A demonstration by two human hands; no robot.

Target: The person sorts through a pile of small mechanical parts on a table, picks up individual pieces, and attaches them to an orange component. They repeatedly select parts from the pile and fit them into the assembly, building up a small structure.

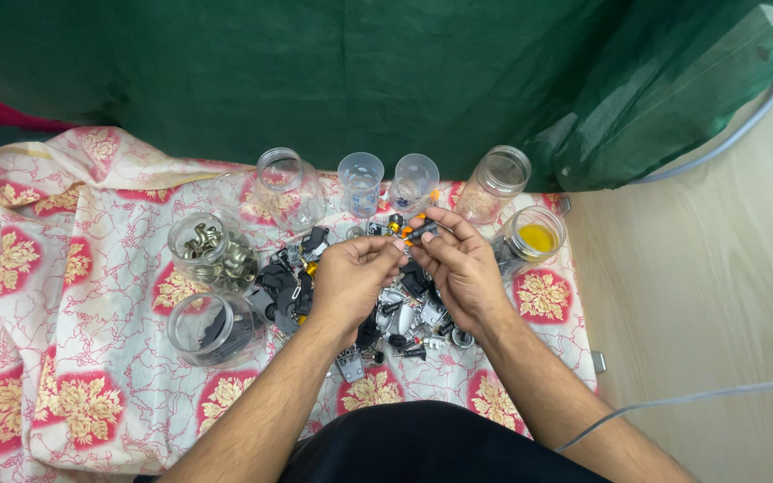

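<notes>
Pale wooden floor (709,295), spread with a flowered cloth (73,358); on the cloth, clear jars (216,250) toward its far edge, small dark hardware parts (404,313) heaped at its middle.

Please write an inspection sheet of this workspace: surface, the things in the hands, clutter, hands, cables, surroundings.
Surface: floral cloth, cream with red and gold, wrinkled, spread over a pale wooden top.
Things in hand: small black and orange part, pinched between the fingertips of both hands.
Clutter: pile of small hardware, black and metal, under the hands; clear jars around it, one with metal pieces, one with dark pieces, one with something yellow, the others look empty.
Hands: left hand and right hand, bare, both closed on the part.
Cables: grey cable at right, another at upper right.
Surroundings: green fabric behind.
</notes>
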